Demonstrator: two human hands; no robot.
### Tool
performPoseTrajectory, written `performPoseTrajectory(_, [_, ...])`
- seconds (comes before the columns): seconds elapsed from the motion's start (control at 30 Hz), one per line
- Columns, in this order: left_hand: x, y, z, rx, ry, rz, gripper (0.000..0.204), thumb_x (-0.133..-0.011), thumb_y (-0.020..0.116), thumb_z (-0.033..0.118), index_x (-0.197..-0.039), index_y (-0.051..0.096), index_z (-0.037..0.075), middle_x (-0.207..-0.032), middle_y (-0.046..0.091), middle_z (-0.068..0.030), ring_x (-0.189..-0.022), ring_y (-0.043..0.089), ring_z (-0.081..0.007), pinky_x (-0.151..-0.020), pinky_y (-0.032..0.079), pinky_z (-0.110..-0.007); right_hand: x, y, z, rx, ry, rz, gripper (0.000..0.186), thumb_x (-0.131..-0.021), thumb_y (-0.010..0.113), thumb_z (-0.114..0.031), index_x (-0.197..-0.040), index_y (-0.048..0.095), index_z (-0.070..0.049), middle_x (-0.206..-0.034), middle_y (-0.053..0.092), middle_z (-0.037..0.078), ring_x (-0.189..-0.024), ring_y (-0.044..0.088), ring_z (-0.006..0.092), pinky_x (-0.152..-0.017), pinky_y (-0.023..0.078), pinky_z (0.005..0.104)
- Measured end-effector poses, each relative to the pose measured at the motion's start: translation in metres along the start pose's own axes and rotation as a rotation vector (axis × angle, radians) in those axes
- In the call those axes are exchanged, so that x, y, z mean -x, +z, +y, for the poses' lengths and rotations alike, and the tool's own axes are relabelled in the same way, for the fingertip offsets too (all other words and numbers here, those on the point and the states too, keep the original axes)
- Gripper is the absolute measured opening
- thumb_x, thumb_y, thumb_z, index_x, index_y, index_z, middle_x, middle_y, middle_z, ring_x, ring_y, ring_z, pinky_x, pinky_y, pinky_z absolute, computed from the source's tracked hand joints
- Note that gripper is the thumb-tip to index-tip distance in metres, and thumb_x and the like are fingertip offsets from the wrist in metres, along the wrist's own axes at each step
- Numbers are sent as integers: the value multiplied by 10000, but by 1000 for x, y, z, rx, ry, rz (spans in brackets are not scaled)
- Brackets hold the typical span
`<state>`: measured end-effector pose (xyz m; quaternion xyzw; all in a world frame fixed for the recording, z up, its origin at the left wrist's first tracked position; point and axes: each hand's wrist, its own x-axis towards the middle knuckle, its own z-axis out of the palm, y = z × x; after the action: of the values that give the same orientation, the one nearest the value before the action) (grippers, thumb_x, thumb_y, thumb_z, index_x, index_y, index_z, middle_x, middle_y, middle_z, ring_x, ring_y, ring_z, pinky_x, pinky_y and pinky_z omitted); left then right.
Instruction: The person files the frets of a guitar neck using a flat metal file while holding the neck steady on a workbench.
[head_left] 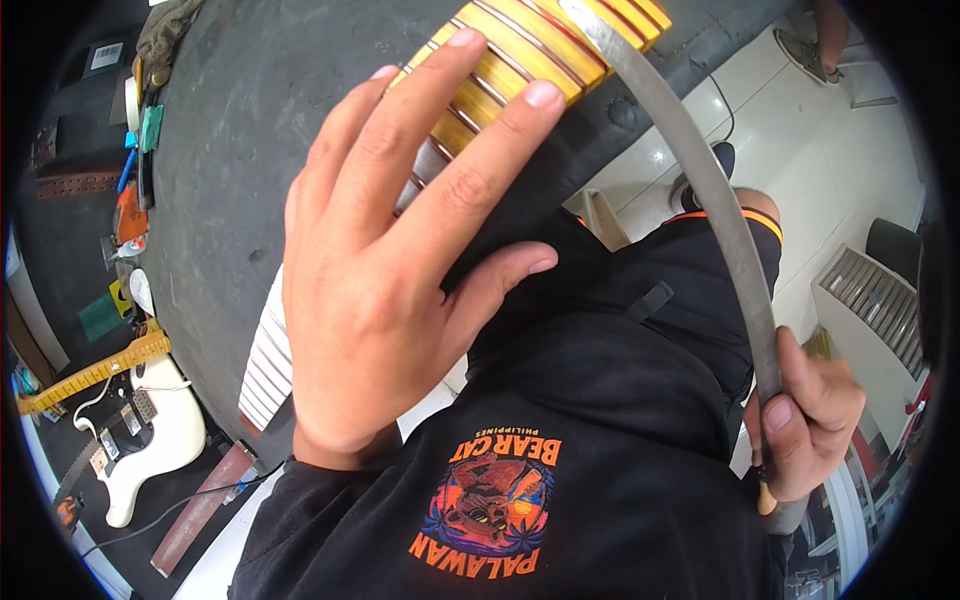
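A yellow guitar neck (500, 60) with metal frets and dark lines across it lies at the top of the view. My left hand (375, 240) is spread over it, fingertips on the frets and thumb held apart. Beyond that wrist shows a pale striped piece (265, 370); whether it belongs to the same neck I cannot tell. My right hand (815, 415), at the lower right, is closed round the lower end of a long grey metal file (705, 165). The file's far end lies over the neck's right part; contact there is unclear. Part of its wooden handle pokes out below my fingers.
A dark padded bench (235, 130) supports the neck. At left lie a white guitar body (165, 420), another yellow neck (100, 370), a reddish-brown bar (205, 510) and several small tools. A slatted grey unit (875, 300) stands at right; another person's shoe (805, 55) is at upper right.
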<state>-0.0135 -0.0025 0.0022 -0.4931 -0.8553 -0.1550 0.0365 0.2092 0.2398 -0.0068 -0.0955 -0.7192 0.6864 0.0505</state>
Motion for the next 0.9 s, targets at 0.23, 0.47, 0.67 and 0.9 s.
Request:
performPoseTrajectory(0.23, [1, -1, 6, -31, -27, -2, 771, -668, 906, 319, -1386, 684, 145, -1499, 566, -175, -1314, 578, -387, -1090, 461, -453, 6, 7, 7, 140, -64, -23, 522, -790, 639, 81, -1311, 679, 69, -606, 642, 82, -423, 542, 118, -481, 405, 222])
performPoseTrajectory(0.47, [-2, -4, 7, -9, -42, -23, 806, -614, 915, 281, -1377, 687, 150, -1501, 564, -169, -1311, 566, -401, -1084, 462, -471, 9, 7, -2, 303, -130, -66, 536, -757, 649, 85, -1290, 698, 57, -547, 553, 48, -384, 493, 143, -444, 393, 238])
performPoseTrajectory(0.67, [-4, -8, 6, 11, -60, -70, 791, -613, 894, 332, -1356, 698, 141, -1488, 567, -183, -1288, 566, -421, -1086, 457, -491, -16, 11, -20, 427, -117, -114, 564, -745, 662, 82, -1305, 704, 25, -547, 534, 40, -381, 473, 138, -431, 373, 244])
performPoseTrajectory(0.9, [-4, -10, 3, 25, -60, -100, 727, -709, 842, 440, -1355, 698, 142, -1489, 568, -186, -1298, 560, -422, -1105, 442, -504, -104, 47, -31, 542, -196, -97, 480, -868, 616, 102, -1340, 674, 37, -565, 511, 32, -467, 456, 108, -521, 362, 243])
